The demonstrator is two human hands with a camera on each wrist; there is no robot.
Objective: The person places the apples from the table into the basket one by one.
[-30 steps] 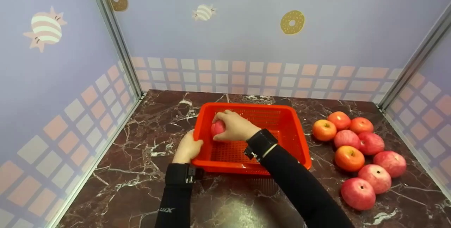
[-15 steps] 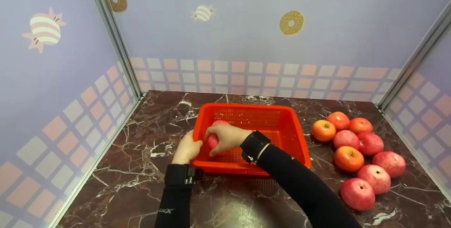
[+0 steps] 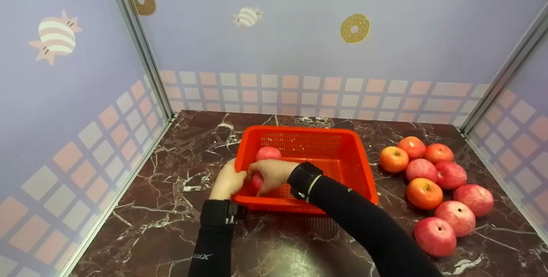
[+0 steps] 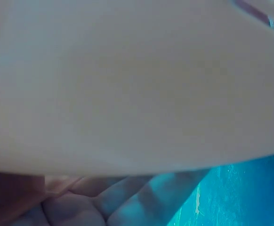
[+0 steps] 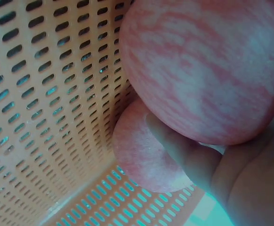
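Note:
My left hand (image 3: 229, 180) grips the left rim of a red perforated plastic basket (image 3: 366, 170), its thumb over the edge. In the left wrist view, a large pale blurred surface covers most of the frame, with fingers (image 4: 127, 202) showing below. Inside the basket, at its near left corner, my right hand (image 3: 274, 175) holds a red apple (image 3: 257, 181). The right wrist view shows this streaked apple (image 5: 207, 70) large and close, with the thumb (image 5: 189, 153) along its underside. A second red apple (image 3: 269, 153) lies just behind, by the left wall.
Several red apples (image 3: 456, 218) and orange-red apples (image 3: 424, 192) lie grouped on the dark marbled table (image 3: 171, 234), right of the basket. Patterned panels (image 3: 299, 46) enclose the table at the back and both sides.
My right hand has moved towards the basket's near left corner with the held apple. The second apple behind it has come into view. My left hand stays on the rim.

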